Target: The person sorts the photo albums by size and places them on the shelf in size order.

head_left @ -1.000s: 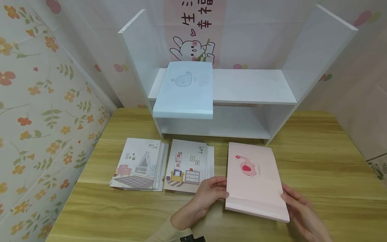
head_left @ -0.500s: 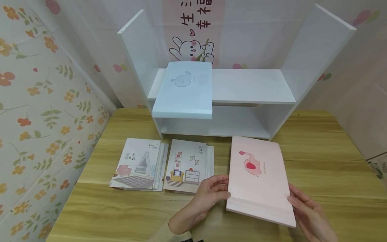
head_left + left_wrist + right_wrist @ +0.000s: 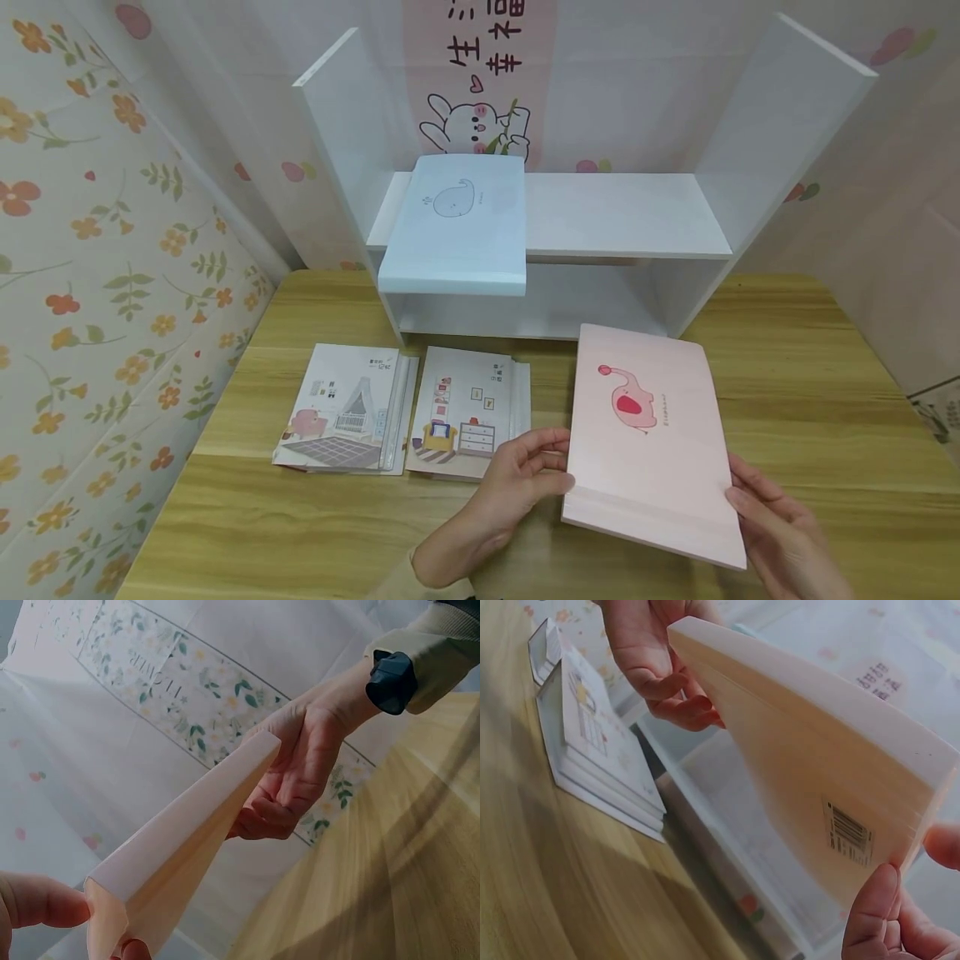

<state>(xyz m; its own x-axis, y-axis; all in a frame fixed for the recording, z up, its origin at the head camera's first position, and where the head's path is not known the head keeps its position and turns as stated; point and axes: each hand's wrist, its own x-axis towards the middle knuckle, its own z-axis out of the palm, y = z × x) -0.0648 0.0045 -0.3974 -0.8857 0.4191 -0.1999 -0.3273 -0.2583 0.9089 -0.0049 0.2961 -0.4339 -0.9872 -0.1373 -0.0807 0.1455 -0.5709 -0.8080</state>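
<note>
A pink book [image 3: 648, 442] with a red elephant on its cover is held tilted above the table, its spine towards me. My left hand [image 3: 521, 479] grips its left edge, thumb on the cover and fingers underneath. At the opposite edge my right hand [image 3: 783, 525] holds it the same way. A barcode [image 3: 849, 832] shows on its underside in the right wrist view. On the upper shelf lies a light blue book [image 3: 457, 225] with a whale drawing, its spine end overhanging the front.
A white two-level shelf [image 3: 622, 212] with tall side panels stands at the back of the wooden table [image 3: 300, 533]. Left of the pink book lie two stacks of white illustrated books, the left stack [image 3: 341, 408] and the nearer stack [image 3: 465, 408]. Patterned cloth [image 3: 112, 250] hangs behind and at left.
The pink book has risen and shifted slightly right and towards the shelf, its far end moving up most. Both hands keep their grip; the right hand has moved right and a little nearer me.
</note>
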